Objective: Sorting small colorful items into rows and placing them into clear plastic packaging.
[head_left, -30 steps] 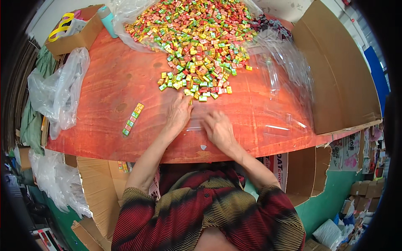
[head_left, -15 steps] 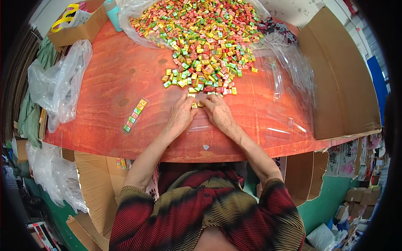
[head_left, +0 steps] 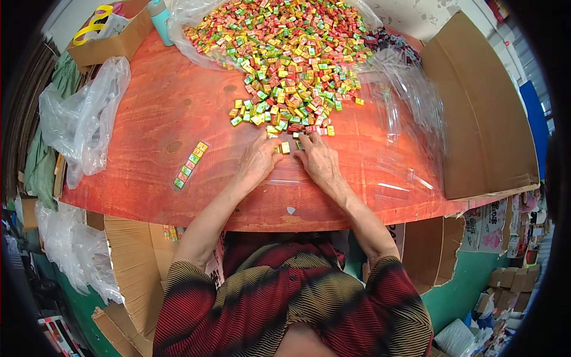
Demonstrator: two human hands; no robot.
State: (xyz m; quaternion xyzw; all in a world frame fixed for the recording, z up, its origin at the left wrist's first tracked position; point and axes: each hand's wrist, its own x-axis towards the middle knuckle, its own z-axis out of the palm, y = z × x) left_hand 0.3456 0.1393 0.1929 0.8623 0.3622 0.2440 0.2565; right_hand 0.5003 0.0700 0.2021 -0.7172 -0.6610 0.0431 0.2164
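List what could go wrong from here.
The left hand and right hand are at the near edge of the block pile; a bump might scatter it.
The block row lies left of the left forearm; a wide sweep could knock it.
Clear plastic strips barely show against the red tabletop and might be missed.

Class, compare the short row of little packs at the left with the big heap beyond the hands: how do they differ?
The row is a neat single file; the heap is a jumble turned every way. The row has only a few packs, the heap a great many. The row slants alone, while the heap has clear plastic along its left edge. Both include yellow and green packs.
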